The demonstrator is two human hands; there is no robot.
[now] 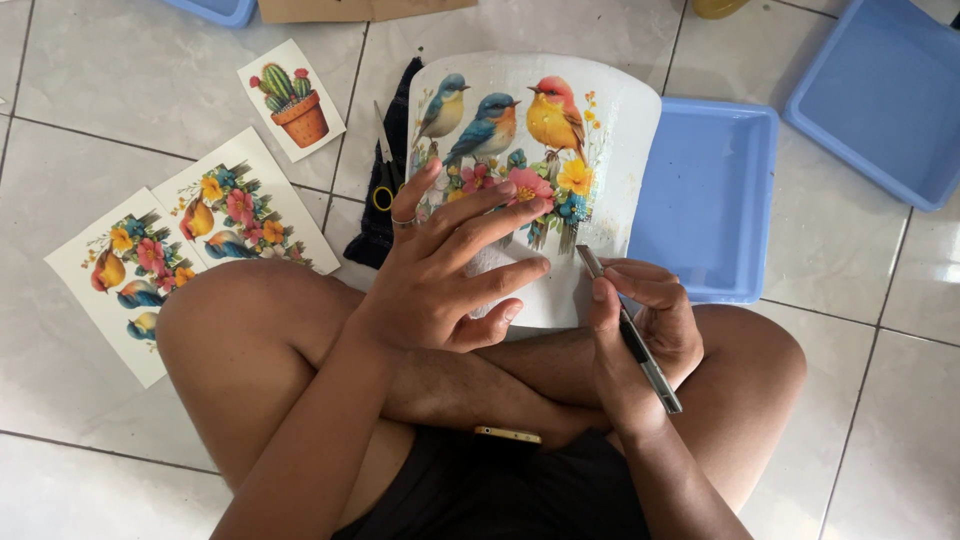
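A white curved object [610,110] bearing a picture of three colourful birds and flowers rests against my crossed legs. My left hand [450,270] lies spread on its front, fingers over the lower flowers, a ring on one finger. My right hand [640,330] grips a slim metal craft knife [630,330], its tip touching the lower right edge of the picture.
Two flower-and-bird decal sheets [190,240] and a small cactus decal [292,100] lie on the tiled floor at left. Black scissors on a dark cloth [385,195] sit beside the object. Blue plastic trays [710,200] [885,95] stand at right. A phone edge [507,434] rests on my lap.
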